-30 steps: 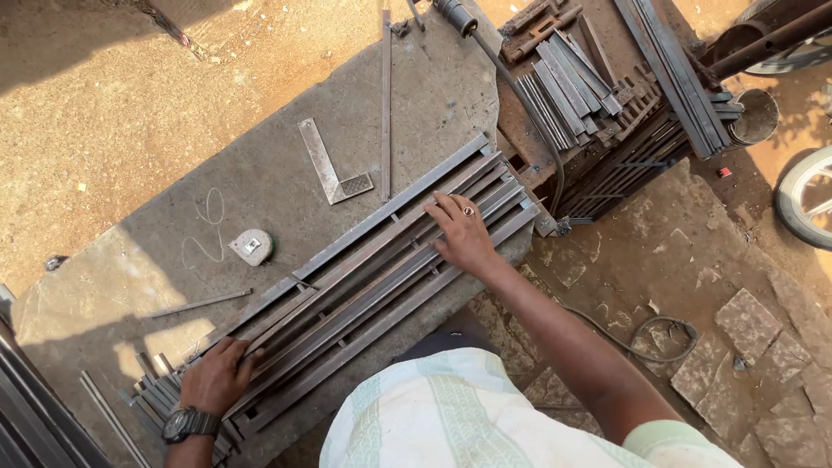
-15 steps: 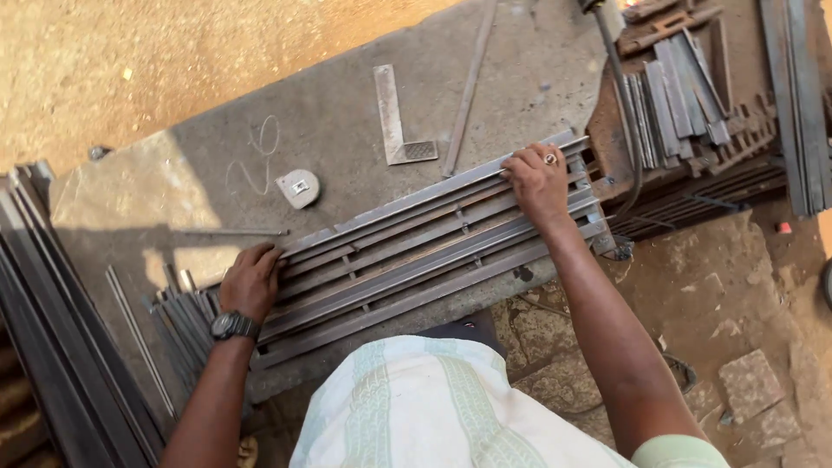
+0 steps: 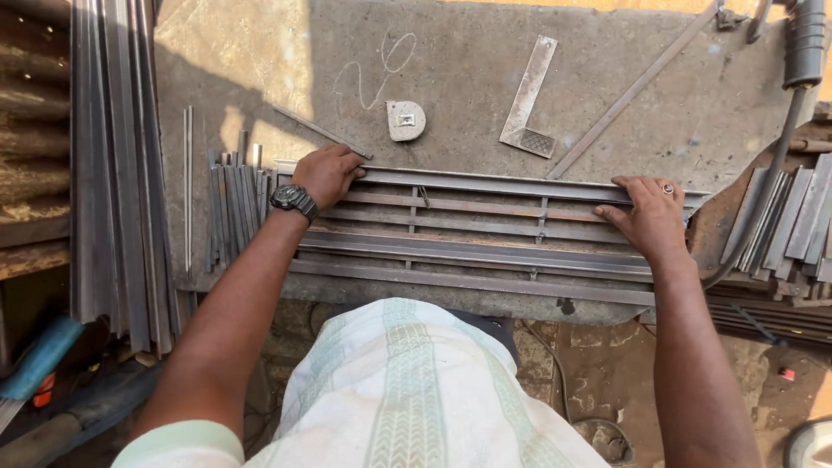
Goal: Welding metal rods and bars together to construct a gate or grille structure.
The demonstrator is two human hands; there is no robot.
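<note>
A long grille of welded steel bars (image 3: 485,243) lies flat along the near edge of a grey metal work table (image 3: 468,78). My left hand (image 3: 328,172), with a black wristwatch, grips the far bar at the grille's left end. My right hand (image 3: 648,214), wearing a ring, presses palm-down on the bars at the right end, fingers bent over the far rail. Short loose steel strips (image 3: 232,204) lie just left of the grille.
A white tape measure (image 3: 406,120), a steel try square (image 3: 530,97) and a thin rod (image 3: 637,87) lie on the table beyond the grille. Long steel bars (image 3: 113,165) are stacked at left. Cut strips (image 3: 793,217) are piled at right, with a black hose (image 3: 802,52) above.
The view has swung so the grille now lies level across the frame. Both hands stay at the grille's ends; the left hand has shifted up onto the far bar.
</note>
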